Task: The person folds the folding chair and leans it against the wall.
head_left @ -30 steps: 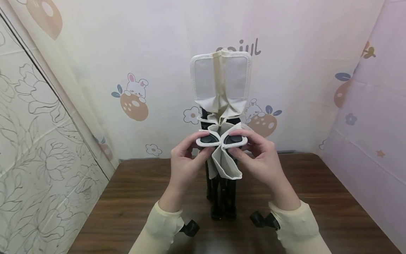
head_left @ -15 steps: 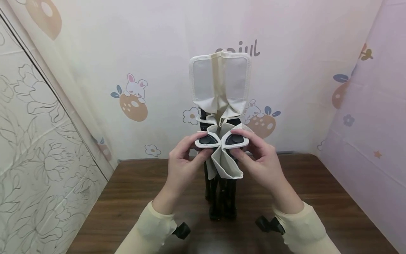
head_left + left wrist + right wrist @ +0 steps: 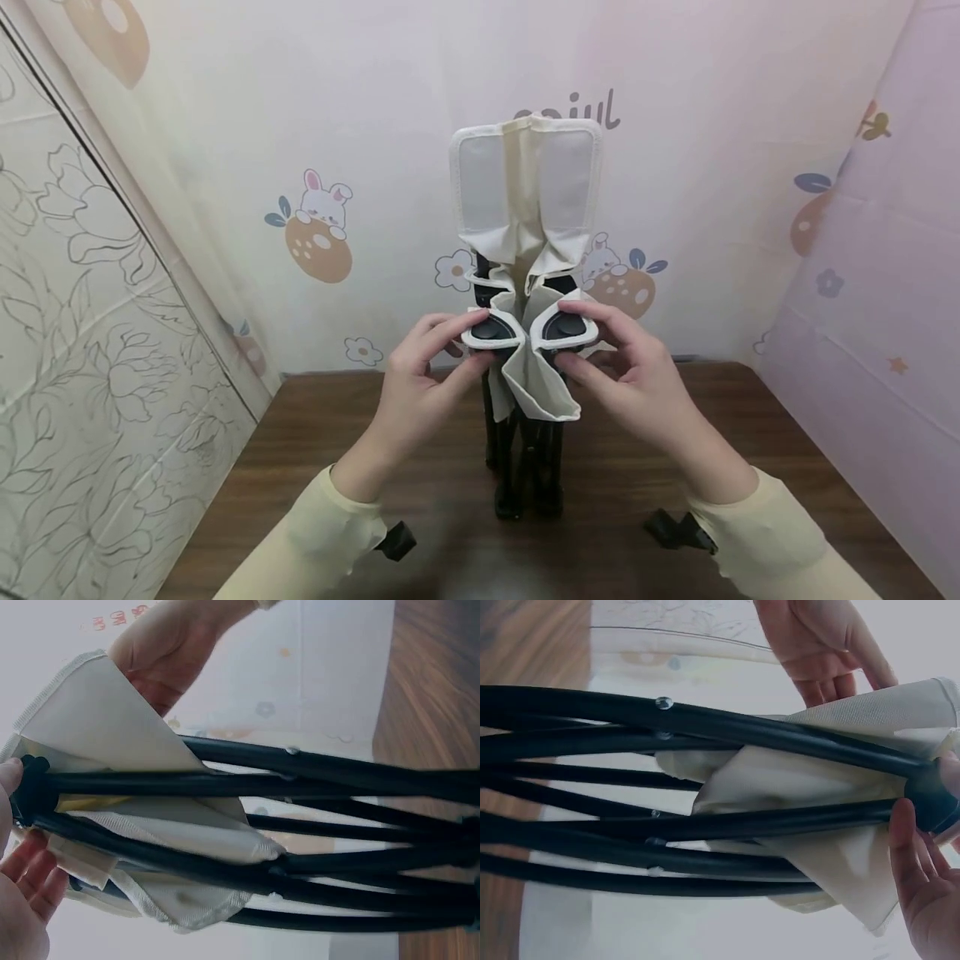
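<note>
A folding camp chair stands upright and mostly folded, its cream fabric seat (image 3: pixel 540 387) bunched and hanging in folds. Below the fabric run crossing black tubes (image 3: pixel 337 859). Two white-edged corners with black plastic caps face me, side by side with a narrow gap. My left hand (image 3: pixel 420 375) pinches the left corner between fingers above and thumb below. On the other side, my right hand (image 3: pixel 637 375) pinches the right corner the same way; in the right wrist view its thumb and fingers are at the black cap (image 3: pixel 926 795). The tall backrest (image 3: pixel 525 179) rises behind.
The chair's feet (image 3: pixel 528 500) stand on a dark wooden table (image 3: pixel 337 475). A patterned cloth (image 3: pixel 375 167) hangs close behind the chair, with further cloths at left and right. Black wrist devices (image 3: pixel 678 532) stick out from the sleeves.
Both wrists and forearms have swung outward, away from each other. The right corner has shifted slightly right, so the gap between the two corners has widened a little.
</note>
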Tool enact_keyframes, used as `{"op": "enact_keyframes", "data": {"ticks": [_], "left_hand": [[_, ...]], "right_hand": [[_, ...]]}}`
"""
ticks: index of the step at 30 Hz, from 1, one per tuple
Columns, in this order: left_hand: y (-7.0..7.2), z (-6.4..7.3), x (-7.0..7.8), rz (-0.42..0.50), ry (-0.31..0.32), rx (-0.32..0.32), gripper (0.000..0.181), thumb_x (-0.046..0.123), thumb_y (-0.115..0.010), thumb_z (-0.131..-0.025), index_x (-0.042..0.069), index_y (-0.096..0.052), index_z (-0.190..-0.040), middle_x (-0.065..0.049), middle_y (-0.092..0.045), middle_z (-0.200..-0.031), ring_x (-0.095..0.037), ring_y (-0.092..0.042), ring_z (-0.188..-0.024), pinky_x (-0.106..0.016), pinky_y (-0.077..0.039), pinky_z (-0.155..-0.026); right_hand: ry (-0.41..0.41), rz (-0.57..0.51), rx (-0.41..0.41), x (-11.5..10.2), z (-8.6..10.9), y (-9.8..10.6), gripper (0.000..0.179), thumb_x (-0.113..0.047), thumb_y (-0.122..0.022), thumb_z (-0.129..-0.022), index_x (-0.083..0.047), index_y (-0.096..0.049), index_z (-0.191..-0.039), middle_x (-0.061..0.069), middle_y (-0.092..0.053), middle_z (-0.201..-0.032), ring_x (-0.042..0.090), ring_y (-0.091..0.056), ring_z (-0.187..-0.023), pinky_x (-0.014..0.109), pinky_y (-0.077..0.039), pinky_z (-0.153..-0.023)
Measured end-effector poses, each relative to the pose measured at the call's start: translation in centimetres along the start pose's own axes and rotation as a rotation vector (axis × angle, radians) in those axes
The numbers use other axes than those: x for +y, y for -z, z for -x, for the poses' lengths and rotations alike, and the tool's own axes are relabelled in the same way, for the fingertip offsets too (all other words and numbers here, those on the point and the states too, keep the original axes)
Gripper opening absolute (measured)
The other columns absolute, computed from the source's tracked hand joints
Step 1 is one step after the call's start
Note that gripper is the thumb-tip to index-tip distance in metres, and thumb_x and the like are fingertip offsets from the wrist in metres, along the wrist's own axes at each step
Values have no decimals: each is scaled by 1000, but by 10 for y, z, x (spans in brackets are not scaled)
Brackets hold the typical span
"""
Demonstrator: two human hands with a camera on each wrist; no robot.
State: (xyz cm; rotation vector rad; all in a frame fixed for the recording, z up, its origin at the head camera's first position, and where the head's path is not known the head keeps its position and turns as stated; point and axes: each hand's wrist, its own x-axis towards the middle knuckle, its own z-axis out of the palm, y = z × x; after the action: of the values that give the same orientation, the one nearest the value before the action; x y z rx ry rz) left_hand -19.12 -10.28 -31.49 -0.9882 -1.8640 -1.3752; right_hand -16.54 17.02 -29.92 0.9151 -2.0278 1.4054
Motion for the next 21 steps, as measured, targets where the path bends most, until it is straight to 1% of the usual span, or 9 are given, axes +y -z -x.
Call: {"op": "enact_keyframes", "data": {"ticks": [5,8,11,13,15,18,21], "left_hand": [[9,3,-1,-70,-28,-22,49,12,-87,-94,17,-75,-141,-1,-68,-130,-20,-63,-109,-33,-55,-88],[15,7,-3,-98,-58,-37,49,18,-85,-96,16,-73,-144,-4,-68,-132,-21,-64,-110,-34,-56,-89],[22,13,-5,-123,-74,-49,47,26,-80,-100,15,-72,-145,-5,-68,-132,-23,-65,-110,-34,-56,-90],[28,16,-7,-141,-74,-58,46,27,-78,-101,13,-71,-145,-6,-69,-132,-25,-67,-110,-36,-58,-90],[34,20,-10,-154,-67,-74,46,24,-76,-102,12,-70,-146,-6,-71,-133,-25,-70,-110,-38,-59,-91],[45,27,-16,-165,-38,-107,52,15,-76,-100,11,-65,-151,-5,-75,-132,-24,-74,-113,-39,-60,-97],[55,33,-23,-185,11,-142,61,9,-76,-100,14,-57,-158,-4,-78,-131,-21,-76,-116,-36,-59,-101]], "right_hand": [[-62,-1,-52,2,4,11,79,19,-80,-88,-9,-53,-157,3,-70,-130,13,-76,-105,28,-65,-75],[-96,13,-67,4,8,19,85,19,-80,-87,-11,-48,-160,3,-67,-134,14,-78,-101,27,-64,-72],[-110,45,-76,7,13,26,88,19,-81,-86,-12,-47,-160,0,-66,-135,13,-78,-95,27,-63,-68],[-101,78,-85,10,17,30,86,19,-82,-85,-11,-49,-159,-1,-67,-133,12,-78,-92,26,-62,-66],[-78,119,-94,13,21,33,81,18,-84,-84,-10,-54,-154,-1,-71,-127,11,-78,-90,25,-61,-67],[-27,199,-104,19,27,36,69,13,-88,-83,-11,-64,-143,-2,-76,-116,9,-76,-88,21,-60,-72],[12,297,-110,25,32,40,58,6,-92,-82,-14,-72,-132,-4,-77,-113,7,-74,-90,17,-57,-81]]}}
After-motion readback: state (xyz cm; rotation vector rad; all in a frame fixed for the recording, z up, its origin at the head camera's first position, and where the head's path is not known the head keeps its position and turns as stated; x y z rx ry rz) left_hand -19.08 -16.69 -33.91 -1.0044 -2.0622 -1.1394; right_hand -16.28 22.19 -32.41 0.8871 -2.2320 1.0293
